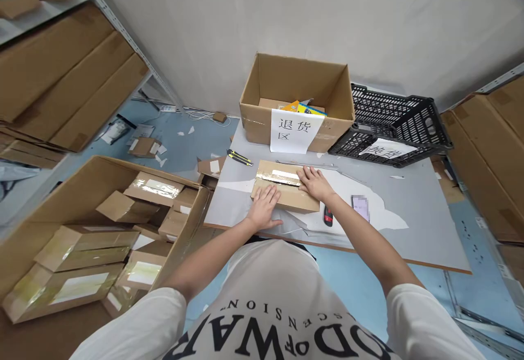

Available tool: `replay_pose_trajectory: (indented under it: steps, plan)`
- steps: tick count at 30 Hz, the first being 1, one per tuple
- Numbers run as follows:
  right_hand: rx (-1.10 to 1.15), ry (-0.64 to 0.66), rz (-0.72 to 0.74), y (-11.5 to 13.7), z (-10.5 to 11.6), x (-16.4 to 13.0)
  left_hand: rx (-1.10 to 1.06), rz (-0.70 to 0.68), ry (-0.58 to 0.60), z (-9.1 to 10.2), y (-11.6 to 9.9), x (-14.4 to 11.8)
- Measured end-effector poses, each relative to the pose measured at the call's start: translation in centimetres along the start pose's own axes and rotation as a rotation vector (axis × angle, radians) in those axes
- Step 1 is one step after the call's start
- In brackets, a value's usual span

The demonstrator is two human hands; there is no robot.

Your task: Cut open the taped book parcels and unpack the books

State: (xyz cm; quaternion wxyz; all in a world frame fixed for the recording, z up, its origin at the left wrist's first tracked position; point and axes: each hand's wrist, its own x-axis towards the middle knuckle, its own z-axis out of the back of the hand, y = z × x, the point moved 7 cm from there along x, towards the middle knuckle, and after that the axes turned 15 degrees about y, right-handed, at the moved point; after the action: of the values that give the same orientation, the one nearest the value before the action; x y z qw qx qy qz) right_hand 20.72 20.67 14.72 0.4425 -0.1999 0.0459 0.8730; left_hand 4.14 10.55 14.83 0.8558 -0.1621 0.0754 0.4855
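Observation:
A small taped cardboard box (301, 199) lies on the table in front of me, with a dark gap along the seam between its top flaps. My left hand (264, 207) rests on its near left part, fingers spread. On the right end of the box lies my right hand (315, 183), fingers stretched out across the flap. A red and black cutter (328, 216) sits just right of the box, and a phone (361, 207) is farther right. Beyond the box's left corner is a yellow and black utility knife (239, 157).
At the table's back stand a large open carton (251, 122) with a paper sign and colourful packets inside, and a black plastic crate (426, 122). Left of the table (434, 234), a big carton (92, 171) holds several parcels. Shelves with boxes flank both sides.

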Motion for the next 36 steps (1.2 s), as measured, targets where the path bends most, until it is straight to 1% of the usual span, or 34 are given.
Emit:
replay_pose_trajectory:
  steps: [4,6,8,10,12,14,16,18,20,23,26,28,30,32,34,36]
  plan:
    - [-0.070,-0.009,0.068,1.0,0.4,-0.1,0.026,-0.004,0.005,-0.1,0.1,-0.2]
    - [-0.057,-0.006,0.113,1.3,1.1,-0.2,0.038,-0.008,0.010,-0.2,0.0,-0.2]
    - [-0.006,0.034,0.134,1.1,1.9,-0.2,0.046,-0.011,0.016,-0.2,0.0,-0.2]
    - [0.062,0.114,0.124,0.4,2.7,0.2,0.048,-0.010,0.023,-0.3,-0.1,-0.2]
    - [0.125,0.177,0.059,-1.1,3.7,0.7,0.047,-0.003,0.035,-0.4,-0.1,-0.3]
    - [0.174,0.178,-0.031,-3.2,4.9,1.3,0.048,0.000,0.050,-0.5,-0.2,-0.3]
    - [0.224,0.152,-0.087,-5.2,5.9,2.2,0.050,-0.005,0.058,-0.6,-0.2,-0.4]
    - [0.292,0.135,-0.116,-6.8,6.2,3.1,0.054,-0.008,0.055,-0.6,-0.2,-0.4]
    - [0.372,0.113,-0.177,-8.1,5.7,4.0,0.057,-0.006,0.051,-0.6,-0.2,-0.4]
    - [0.457,0.050,-0.306,-9.0,4.0,4.7,0.060,-0.003,0.057,-0.5,-0.1,-0.5]
    - [0.518,0.013,-0.405,-8.8,2.0,4.9,0.064,-0.006,0.061,-0.4,-0.1,-0.5]
    - [0.542,-0.014,-0.443,-8.6,1.3,4.7,0.068,-0.009,0.060,-0.4,-0.1,-0.6]
    - [0.538,-0.068,-0.434,-8.3,1.5,4.5,0.067,-0.006,0.056,-0.3,-0.1,-0.6]
    - [0.512,-0.139,-0.396,-7.8,2.3,4.0,0.060,-0.011,0.049,-0.3,-0.2,-0.6]
    - [0.470,-0.204,-0.352,-7.1,3.2,3.2,0.041,-0.026,0.048,0.0,0.0,-0.6]
    - [0.403,-0.251,-0.302,-6.2,3.9,1.9,0.013,-0.047,0.046,0.5,0.5,-0.5]
